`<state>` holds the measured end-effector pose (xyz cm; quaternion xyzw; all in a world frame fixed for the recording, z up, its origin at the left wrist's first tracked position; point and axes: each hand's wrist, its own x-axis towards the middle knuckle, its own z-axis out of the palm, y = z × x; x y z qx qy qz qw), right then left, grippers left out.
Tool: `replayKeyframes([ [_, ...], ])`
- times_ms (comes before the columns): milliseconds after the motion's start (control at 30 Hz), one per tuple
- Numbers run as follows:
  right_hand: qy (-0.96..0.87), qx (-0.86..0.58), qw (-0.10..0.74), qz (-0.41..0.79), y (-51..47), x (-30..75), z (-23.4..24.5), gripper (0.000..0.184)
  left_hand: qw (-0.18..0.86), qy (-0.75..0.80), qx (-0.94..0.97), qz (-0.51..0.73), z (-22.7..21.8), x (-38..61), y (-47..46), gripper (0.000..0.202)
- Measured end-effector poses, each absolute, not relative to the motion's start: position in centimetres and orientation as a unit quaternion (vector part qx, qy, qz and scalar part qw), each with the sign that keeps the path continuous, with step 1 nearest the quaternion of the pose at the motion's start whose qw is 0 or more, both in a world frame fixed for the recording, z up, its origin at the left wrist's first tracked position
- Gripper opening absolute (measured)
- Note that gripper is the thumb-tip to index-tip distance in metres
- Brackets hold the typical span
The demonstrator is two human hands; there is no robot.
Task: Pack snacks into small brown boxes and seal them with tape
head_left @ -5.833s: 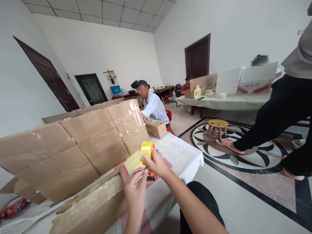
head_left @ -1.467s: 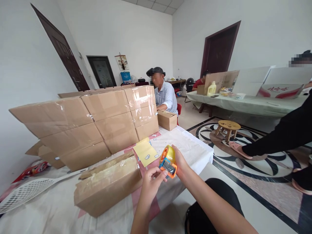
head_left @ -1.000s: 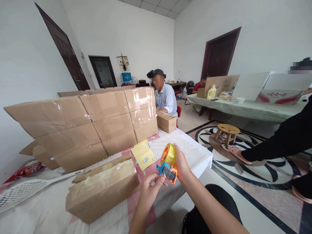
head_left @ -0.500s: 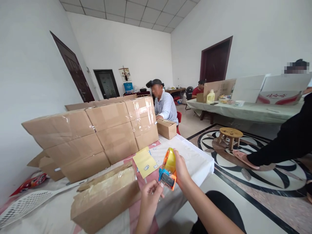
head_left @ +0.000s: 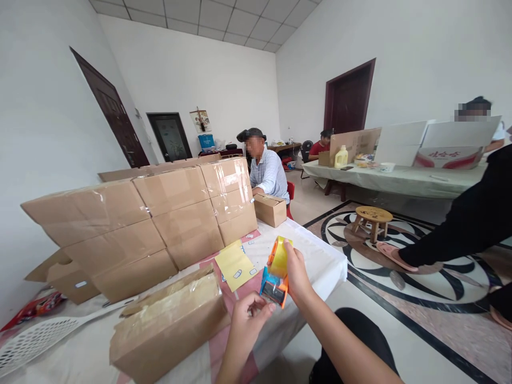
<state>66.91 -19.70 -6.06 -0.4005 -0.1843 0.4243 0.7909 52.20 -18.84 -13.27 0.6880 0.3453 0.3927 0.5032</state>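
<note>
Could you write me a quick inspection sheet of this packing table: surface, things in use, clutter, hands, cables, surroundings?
Surface: table under a white cloth, a pink patch near the front edge.
Job's things: tape dispenser with a yellow roll, held above the table edge; taped box lying in front, to the left.
Clutter: box stack, yellow sheet, white swatter, red packet.
Hands: right hand grips the dispenser; left hand pinches at its mouth, and whether it holds tape is too small to tell.
Cables: nothing seen.
Surroundings: seated person with a small box; stool; long table by the far wall; a standing person's leg.
</note>
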Motion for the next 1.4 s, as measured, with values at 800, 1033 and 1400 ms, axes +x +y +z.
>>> replayKeyframes([
  [800,-0.198,-0.405,0.804,0.387,-20.4,69.1,-4.8,0.041,0.501,0.386,0.672,0.385,-14.0,51.6,-17.9,0.059],
  [1033,-0.379,-0.512,0.693,0.338,-17.2,73.2,-7.4,0.052,0.515,0.367,0.662,0.403,-12.5,50.2,-17.4,0.041],
  [1400,-0.376,-0.615,0.572,0.391,-11.9,73.9,-11.5,0.029,0.511,0.385,0.599,0.481,-12.3,48.7,-17.1,0.042],
])
